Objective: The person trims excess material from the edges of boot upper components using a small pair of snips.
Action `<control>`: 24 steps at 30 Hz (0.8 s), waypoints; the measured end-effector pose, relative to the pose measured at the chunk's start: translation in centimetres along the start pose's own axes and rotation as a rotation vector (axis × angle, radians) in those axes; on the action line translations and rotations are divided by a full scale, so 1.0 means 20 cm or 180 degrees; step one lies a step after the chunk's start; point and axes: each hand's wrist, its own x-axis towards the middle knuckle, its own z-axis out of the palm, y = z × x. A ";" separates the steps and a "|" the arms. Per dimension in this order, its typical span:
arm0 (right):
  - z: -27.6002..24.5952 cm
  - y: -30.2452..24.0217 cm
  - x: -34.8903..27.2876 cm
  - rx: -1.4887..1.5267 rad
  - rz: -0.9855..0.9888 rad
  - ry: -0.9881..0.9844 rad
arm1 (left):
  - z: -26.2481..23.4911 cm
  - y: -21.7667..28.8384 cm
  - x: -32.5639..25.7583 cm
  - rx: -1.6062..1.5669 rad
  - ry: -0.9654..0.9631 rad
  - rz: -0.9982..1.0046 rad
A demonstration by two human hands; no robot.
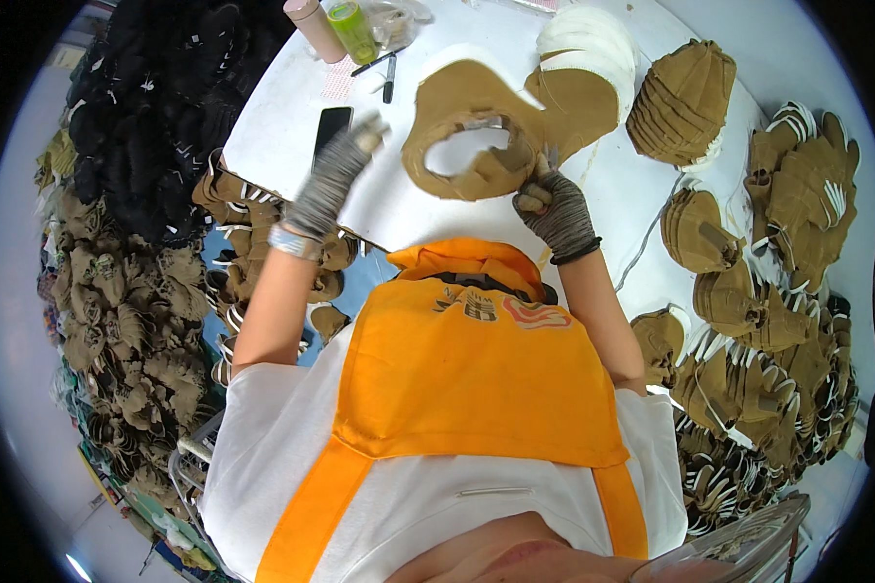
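Pinching a tan suede cutout (476,146) (ring-shaped), right hand (554,209) fingers closed; left hand (335,175) raised, fingers loose, empty.

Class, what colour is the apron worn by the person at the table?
Bright orange apron, seen clearly in the head view.

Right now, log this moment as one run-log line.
right hand: grips tan shoe-upper piece | left hand: raised, empty | white table

Bright, even light is falling from overhead on the white table (399,209), casting only soft shadows. Fisheye distortion is bending the edges into a dark circular rim. The left hand (335,175) is showing motion blur.
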 end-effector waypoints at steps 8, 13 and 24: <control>-0.02 0.01 -0.01 -0.0356 0.0568 0.0368 | 0.32 -0.21 -0.10 -0.2598 -0.1042 -0.0504; -0.04 -0.02 0.01 -0.1575 -0.1112 0.0967 | 0.44 0.00 -0.12 -0.1880 -0.0838 0.0385; 0.49 0.00 -0.45 -0.4241 -0.3160 -0.0674 | 0.43 0.01 -0.11 -0.1039 -0.0514 0.0893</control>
